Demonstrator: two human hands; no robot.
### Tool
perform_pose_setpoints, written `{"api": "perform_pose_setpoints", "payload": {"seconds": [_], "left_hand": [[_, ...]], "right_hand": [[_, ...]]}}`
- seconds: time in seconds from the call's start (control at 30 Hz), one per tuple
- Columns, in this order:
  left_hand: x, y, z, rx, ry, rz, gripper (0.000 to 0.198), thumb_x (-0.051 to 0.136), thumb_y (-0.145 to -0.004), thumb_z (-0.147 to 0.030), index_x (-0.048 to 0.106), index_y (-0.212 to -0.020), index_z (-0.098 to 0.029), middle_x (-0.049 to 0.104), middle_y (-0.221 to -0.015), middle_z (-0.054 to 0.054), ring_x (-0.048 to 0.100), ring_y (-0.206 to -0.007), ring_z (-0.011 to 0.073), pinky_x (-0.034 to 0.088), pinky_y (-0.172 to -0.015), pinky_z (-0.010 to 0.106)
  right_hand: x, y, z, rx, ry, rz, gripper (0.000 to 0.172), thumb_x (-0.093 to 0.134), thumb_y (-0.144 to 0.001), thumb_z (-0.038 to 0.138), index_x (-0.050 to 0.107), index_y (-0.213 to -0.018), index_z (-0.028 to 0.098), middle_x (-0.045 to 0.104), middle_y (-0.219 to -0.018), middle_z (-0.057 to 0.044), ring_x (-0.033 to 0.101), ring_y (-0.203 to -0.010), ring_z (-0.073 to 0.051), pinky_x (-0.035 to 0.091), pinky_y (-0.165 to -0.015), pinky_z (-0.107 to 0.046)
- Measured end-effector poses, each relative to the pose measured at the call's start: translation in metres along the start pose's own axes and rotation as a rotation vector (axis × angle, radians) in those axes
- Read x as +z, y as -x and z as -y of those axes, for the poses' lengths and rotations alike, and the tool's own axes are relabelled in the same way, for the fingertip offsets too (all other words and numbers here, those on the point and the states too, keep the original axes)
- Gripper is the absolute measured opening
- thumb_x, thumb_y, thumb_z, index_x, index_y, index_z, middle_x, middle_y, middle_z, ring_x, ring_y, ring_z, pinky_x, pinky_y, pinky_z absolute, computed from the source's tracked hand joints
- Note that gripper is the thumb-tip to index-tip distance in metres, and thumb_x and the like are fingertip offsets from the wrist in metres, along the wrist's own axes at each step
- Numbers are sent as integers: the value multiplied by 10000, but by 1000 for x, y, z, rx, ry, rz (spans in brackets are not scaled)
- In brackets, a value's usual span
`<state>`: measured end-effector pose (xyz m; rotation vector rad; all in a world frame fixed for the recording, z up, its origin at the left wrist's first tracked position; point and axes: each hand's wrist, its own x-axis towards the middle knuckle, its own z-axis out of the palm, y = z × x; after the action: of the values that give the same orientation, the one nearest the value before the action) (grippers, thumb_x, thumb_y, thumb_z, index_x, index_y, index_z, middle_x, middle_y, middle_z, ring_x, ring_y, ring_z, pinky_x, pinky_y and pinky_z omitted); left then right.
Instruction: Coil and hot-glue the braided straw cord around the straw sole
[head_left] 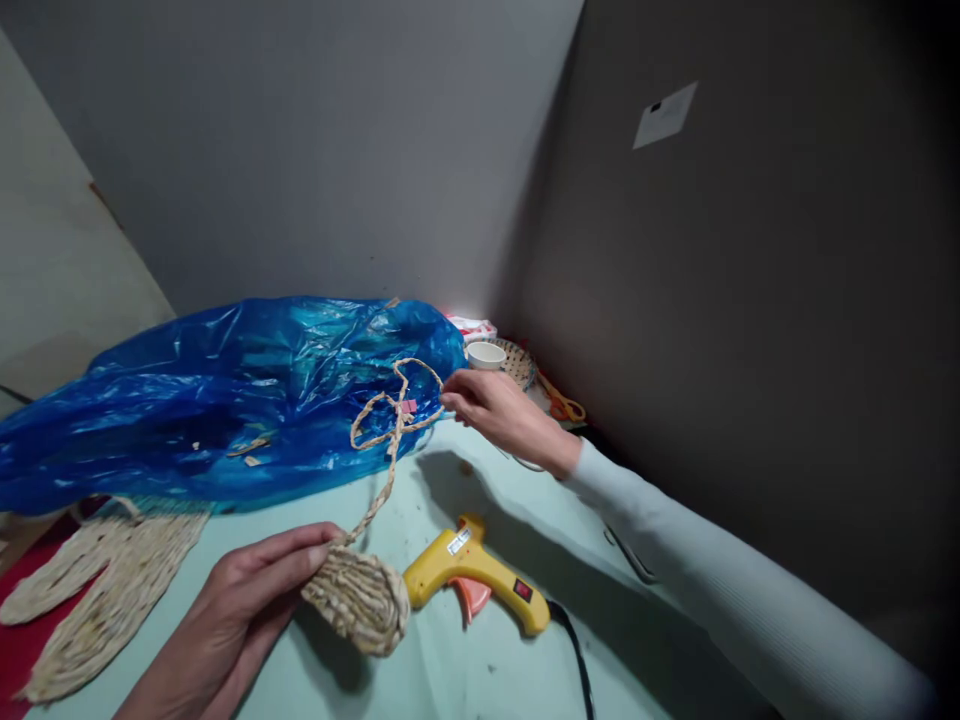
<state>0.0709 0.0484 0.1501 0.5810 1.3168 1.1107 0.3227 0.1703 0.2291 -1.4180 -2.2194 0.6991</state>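
Observation:
My left hand (240, 600) pinches a small oval woven straw piece (360, 600) near the table's front. From that piece a braided straw cord (390, 430) runs up and loops in the air with a small pink clip on it. My right hand (495, 410), in a pale long sleeve, pinches the far end of the cord beside a blue plastic bag (225, 390). A yellow hot glue gun (480, 575) lies on the pale green table (465, 670), just right of the woven piece.
Flat woven straw shapes (97, 590) lie at the left on a red mat (15, 650). A white cup (486, 354), a round woven mat (519, 362) and orange scissors (561, 404) sit in the back corner. Grey walls close in behind and at right.

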Motion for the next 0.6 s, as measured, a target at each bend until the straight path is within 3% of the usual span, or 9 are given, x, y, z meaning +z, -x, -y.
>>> {"api": "perform_pose_setpoints", "payload": {"seconds": [0.07, 0.13, 0.2, 0.23, 0.33, 0.47, 0.6], "left_hand": [[2, 4, -3, 11, -5, 46, 127, 776, -743, -214, 797, -863, -253, 824, -865, 26, 766, -834, 237, 624, -742, 311], [4, 7, -7, 94, -64, 93, 102, 773, -761, -252, 799, -860, -257, 811, -813, 23, 753, -765, 223, 610, -684, 298], [4, 9, -12, 244, -182, 123, 82, 758, -783, -293, 798, -842, -253, 786, -781, 17, 719, -703, 202, 571, -619, 275], [4, 10, -14, 318, -242, 124, 82, 754, -787, -302, 799, -826, -246, 768, -772, 13, 697, -688, 190, 545, -602, 260], [4, 12, -18, 475, -351, 101, 99, 749, -782, -310, 800, -768, -226, 724, -793, 15, 644, -738, 175, 484, -625, 230], [2, 12, -21, 561, -392, 90, 117, 727, -766, -292, 807, -720, -220, 706, -823, 34, 619, -798, 196, 455, -702, 248], [-5, 11, -23, 560, -398, 94, 117, 711, -749, -286, 802, -708, -225, 696, -804, 33, 610, -774, 193, 441, -695, 253]], "right_hand": [[-7, 39, -5, -6, 86, 41, 242, 558, -996, 383, 658, -1006, 163, 675, -923, -27, 647, -812, -186, 525, -755, -373], [-3, 74, -11, -11, 141, 168, 304, 602, -947, 423, 667, -788, 172, 632, -694, -5, 563, -615, -167, 431, -607, -318], [9, 99, -18, 2, 181, 243, 321, 700, -852, 466, 637, -731, 176, 632, -691, -23, 528, -587, -171, 350, -551, -305], [17, 108, -20, 0, 193, 243, 317, 702, -844, 479, 634, -785, 175, 659, -788, -50, 546, -641, -187, 348, -572, -308], [36, 120, -18, 27, 213, 246, 227, 600, -898, 408, 592, -824, 194, 661, -797, -57, 549, -666, -205, 334, -584, -314], [45, 118, -13, 86, 227, 249, 91, 517, -853, 265, 575, -819, 203, 659, -784, -70, 580, -687, -232, 377, -618, -338], [38, 120, -27, 169, 151, 279, 194, 522, -792, 246, 648, -933, 205, 705, -826, -79, 664, -766, -258, 480, -653, -331]]}}
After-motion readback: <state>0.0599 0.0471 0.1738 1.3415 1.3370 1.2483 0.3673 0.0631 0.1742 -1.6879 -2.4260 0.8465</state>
